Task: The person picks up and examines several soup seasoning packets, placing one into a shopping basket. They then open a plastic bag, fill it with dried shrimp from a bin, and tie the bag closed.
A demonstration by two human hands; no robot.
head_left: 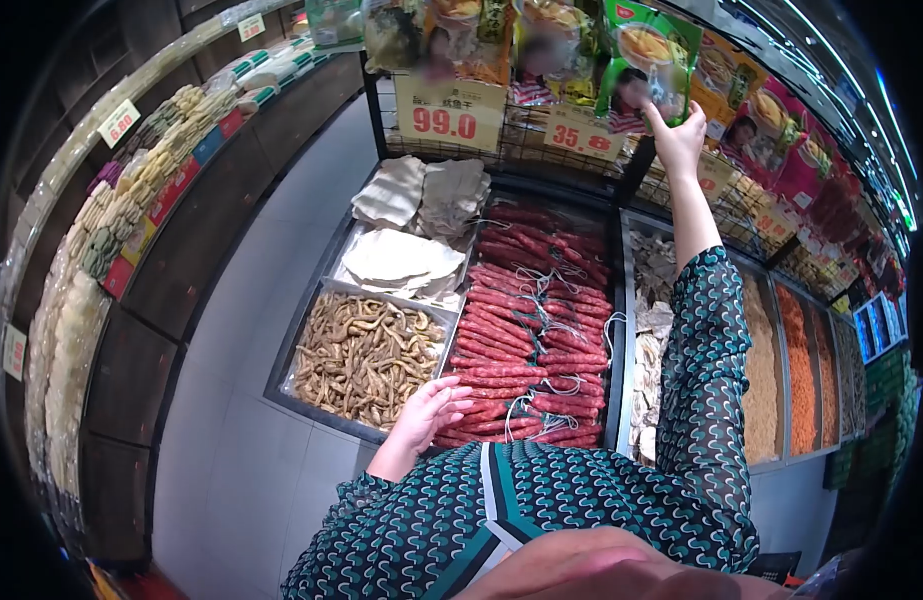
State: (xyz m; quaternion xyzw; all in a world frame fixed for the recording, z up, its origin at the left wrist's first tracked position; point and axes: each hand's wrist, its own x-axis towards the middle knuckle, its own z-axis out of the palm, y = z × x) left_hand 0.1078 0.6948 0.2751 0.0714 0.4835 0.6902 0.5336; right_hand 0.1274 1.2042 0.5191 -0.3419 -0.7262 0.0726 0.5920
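Observation:
My right hand (pixel 678 140) is raised at the hanging rack and grips the lower edge of a green food packet (pixel 671 50), the thumb in front and the fingers partly hidden behind it. Red dried sausages (pixel 501 330), tied in bundles with white string, fill the bin below. My left hand (pixel 433 412) is held low, fingers stretched out and nothing in them. It overlaps the border between the sausages and a bin of brown, finger-like dried goods (pixel 366 345).
Flat pale dried sheets (pixel 401 260) lie behind the brown goods. More packets (pixel 771 115) hang along the rack above price signs (pixel 451 122). To the right run bins of orange dried goods (pixel 796 370). A stocked shelf (pixel 131 215) stands left across the tiled aisle (pixel 231 330).

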